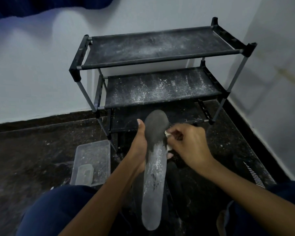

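Left hand [138,147] is gripping the insole [154,176] from beneath at mid-length, right hand [189,143] is pinching a cloth [168,147] against its right edge, the hands close on either side, the insole running lengthwise away from the body, dark toe toward the rack [160,57], dusty heel half lying nearer.

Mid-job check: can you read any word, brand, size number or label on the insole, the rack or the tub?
No readable text anywhere.
On the insole: a few dark marks near the middle, too blurred to read as print.
On the rack: white dust only, no label.
On the tub: no lettering shows.
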`<state>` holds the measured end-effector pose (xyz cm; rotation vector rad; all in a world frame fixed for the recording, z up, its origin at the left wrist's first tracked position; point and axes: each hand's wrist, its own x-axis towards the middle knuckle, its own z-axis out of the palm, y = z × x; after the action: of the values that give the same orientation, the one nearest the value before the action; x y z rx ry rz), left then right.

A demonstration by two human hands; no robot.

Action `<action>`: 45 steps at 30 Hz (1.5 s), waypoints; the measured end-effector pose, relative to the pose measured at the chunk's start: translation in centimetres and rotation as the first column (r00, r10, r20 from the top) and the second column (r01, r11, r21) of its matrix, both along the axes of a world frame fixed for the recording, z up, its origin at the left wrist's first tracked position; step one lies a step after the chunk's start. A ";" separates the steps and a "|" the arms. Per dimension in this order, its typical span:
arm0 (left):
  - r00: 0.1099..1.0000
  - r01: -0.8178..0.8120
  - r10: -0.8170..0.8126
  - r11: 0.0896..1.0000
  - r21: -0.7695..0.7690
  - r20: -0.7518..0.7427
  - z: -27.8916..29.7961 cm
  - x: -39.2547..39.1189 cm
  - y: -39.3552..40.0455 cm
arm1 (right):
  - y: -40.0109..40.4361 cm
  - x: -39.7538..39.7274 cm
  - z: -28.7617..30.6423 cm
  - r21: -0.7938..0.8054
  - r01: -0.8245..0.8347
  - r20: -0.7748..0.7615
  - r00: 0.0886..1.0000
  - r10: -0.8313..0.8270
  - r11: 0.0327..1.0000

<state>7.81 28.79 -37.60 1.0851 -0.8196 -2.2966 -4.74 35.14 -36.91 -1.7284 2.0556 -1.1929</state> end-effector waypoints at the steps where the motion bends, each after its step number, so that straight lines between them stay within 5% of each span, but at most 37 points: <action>1: 1.000 0.013 -0.013 1.000 0.006 0.013 0.0 0.0 0.2 | -0.2 -0.3 0.0 -0.007 0.001 -0.003 1.000 -0.001 1.000; 7: 0.997 0.078 -0.078 0.996 -0.036 0.011 0.0 -0.7 0.7 | -2.2 -0.8 0.9 -0.139 0.007 -0.104 0.994 -0.022 0.990; 13: 1.000 0.000 0.003 0.997 -0.078 0.030 0.0 -0.3 -0.7 | 0.9 2.4 -0.1 -0.060 -0.242 -0.181 0.957 0.228 0.968; 16: 1.000 0.016 -0.016 0.997 -0.082 0.011 0.3 0.0 -0.6 | 0.3 1.9 0.0 -0.083 -0.227 -0.194 0.959 0.208 0.970; 20: 0.993 0.093 -0.098 0.992 -0.082 -0.065 0.4 0.2 -0.3 | -1.3 0.8 0.7 -0.121 -0.136 -0.148 0.982 0.118 0.983; 29: 0.971 0.052 -0.055 0.998 -0.019 -0.234 -0.4 0.4 -1.3 | 2.2 3.5 -0.4 -0.072 -0.329 0.055 0.941 0.333 0.942; 36: 0.960 0.014 -0.024 0.999 -0.039 -0.280 0.0 0.3 -0.6 | -0.6 2.6 1.9 -0.170 -0.154 0.094 0.981 0.172 0.973; 45: 0.930 0.002 0.019 0.998 0.055 -0.366 0.0 0.8 -0.6 | 2.8 5.1 0.9 -0.080 -0.233 0.229 0.942 0.245 0.969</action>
<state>8.66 28.19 -37.56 0.6439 -0.6037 -2.4218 0.34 37.94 -36.05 -1.7041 1.6401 -1.3118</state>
